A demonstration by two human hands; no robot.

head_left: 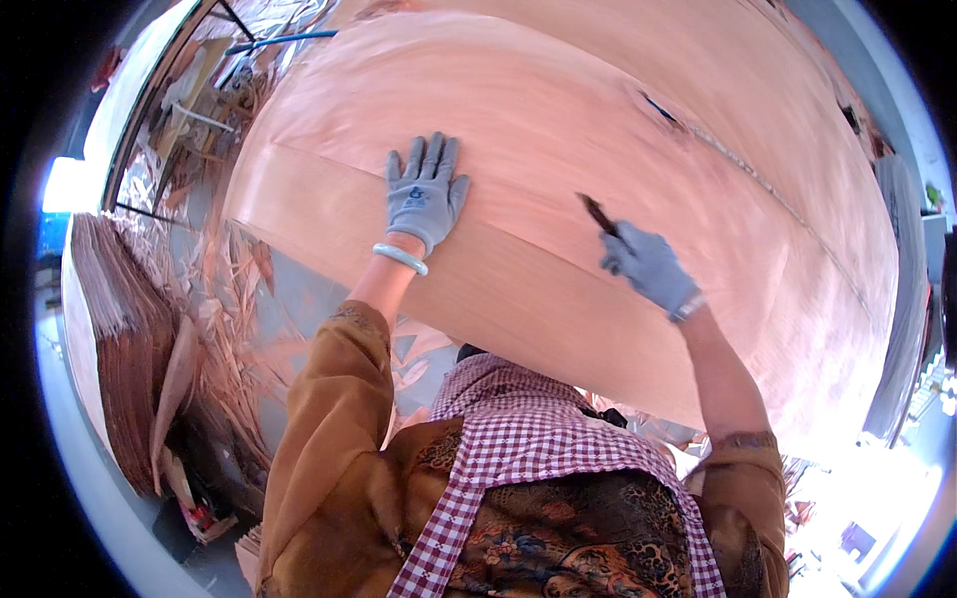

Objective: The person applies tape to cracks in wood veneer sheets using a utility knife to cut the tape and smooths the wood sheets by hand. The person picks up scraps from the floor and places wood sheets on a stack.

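Observation:
My left hand [426, 194], in a grey glove, lies flat on a wide pinkish sheet of wood veneer [518, 120], fingers stretched and slightly spread. A lighter strip of veneer [518, 289] runs along the near side, with a straight edge line passing under that hand. To the right, my gloved right hand [648, 267] is closed around a dark, slim knife-like tool [596, 213]. The tool points up and left above the sheet; I cannot tell whether its tip touches the veneer. Its grip end is hidden in the fingers.
Farther back on the sheet lies a small dark slender object [660, 110], by a long thin line slanting right. At left stands a stack of veneer sheets [130, 339], with torn veneer scraps [234, 349] on the floor. A blue bar [284, 42] crosses the far left corner.

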